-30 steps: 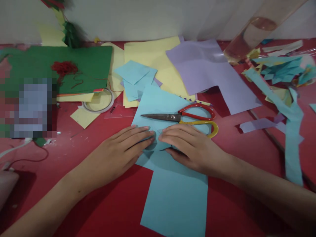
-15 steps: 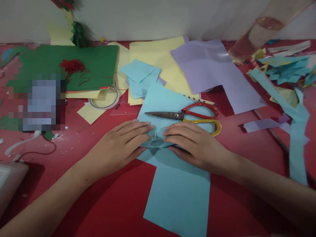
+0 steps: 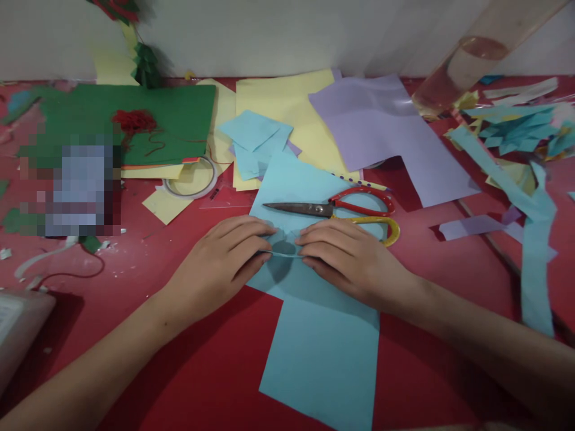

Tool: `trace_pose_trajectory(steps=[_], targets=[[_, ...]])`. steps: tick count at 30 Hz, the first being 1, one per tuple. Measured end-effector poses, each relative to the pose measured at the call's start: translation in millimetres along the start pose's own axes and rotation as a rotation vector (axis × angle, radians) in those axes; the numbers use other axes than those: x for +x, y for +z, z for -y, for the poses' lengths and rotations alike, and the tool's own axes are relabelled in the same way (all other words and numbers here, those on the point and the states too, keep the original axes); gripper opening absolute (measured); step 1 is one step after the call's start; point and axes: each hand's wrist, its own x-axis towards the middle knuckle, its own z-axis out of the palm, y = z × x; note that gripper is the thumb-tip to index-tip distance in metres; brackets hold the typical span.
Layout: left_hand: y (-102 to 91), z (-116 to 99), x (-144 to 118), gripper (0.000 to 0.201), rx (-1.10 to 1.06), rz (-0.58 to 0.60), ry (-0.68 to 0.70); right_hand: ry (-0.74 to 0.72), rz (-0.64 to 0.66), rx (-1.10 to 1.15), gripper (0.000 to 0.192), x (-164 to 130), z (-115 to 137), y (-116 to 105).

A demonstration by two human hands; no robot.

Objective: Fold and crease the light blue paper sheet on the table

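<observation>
Currently, head cam: two bare hands near mid-view, small gap btwn fingertips.
Piece (image 3: 286, 255): small blue paper btwn the hands, over blue sheet (image 3: 321, 359); near edge shows as thin pale line, rest mostly behind fingers.
L hand (image 3: 224, 254): fingers close together, curled inward; thumb + index pinching L end of piece.
R hand (image 3: 359, 260): same posture, fingers close together; thumb + index pinching R end of piece.
Blue sheet: irregular outline, under piece & hands; near part runs twd wearer over red table (image 3: 202, 371).
Scissors (image 3: 309, 209): just beyond hands, mostly on blue sheet; blades together, tip to L; red handle far side, yellow handle near side, close to R hand.
Blue squares (image 3: 251, 129): overlapping, beyond scissors, partly on yellow sheets (image 3: 287, 93).
Purple sheet (image 3: 372, 126): back R, overlaps yellow sheets.
Tape (image 3: 214, 175): ring lying L of blue sheet, apart from it.
Green sheets (image 3: 179, 120): back L, w/ red yarn (image 3: 133, 121) on top.
Pixelated patch (image 3: 83, 185): L side, contents can't tell; white cable (image 3: 42, 260) at lower end.
Far R: long blue strip (image 3: 536, 269), mixed scraps (image 3: 512, 129) behind.
Clear container (image 3: 467, 72): back R, some liquid inside, leans in view.
</observation>
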Motion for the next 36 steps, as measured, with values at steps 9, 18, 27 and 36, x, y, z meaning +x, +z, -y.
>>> trace_pose_trajectory(steps=[9, 18, 27, 36], targets=[[0.0, -2.9, 2.8, 0.006, -0.020, -0.019, -0.111, 0.070, -0.016, -0.050, 0.024, -0.2, 1.4, 4.1], [2.2, -1.1, 1.2, 0.014, 0.055, -0.042, -0.043, 0.001, -0.028, -0.074, 0.020, -0.6, 0.1, 3.7], [-0.9, 0.8, -5.3, 0.014, 0.153, -0.029, 0.199, -0.065, -0.014, -0.007, 0.014, -2.4, 0.2, 0.3], [3.3, -7.0, -2.9, 0.010, -0.011, -0.081, -0.093, 0.119, -0.006, 0.056, 0.017, -3.0, 7.9, 2.8]])
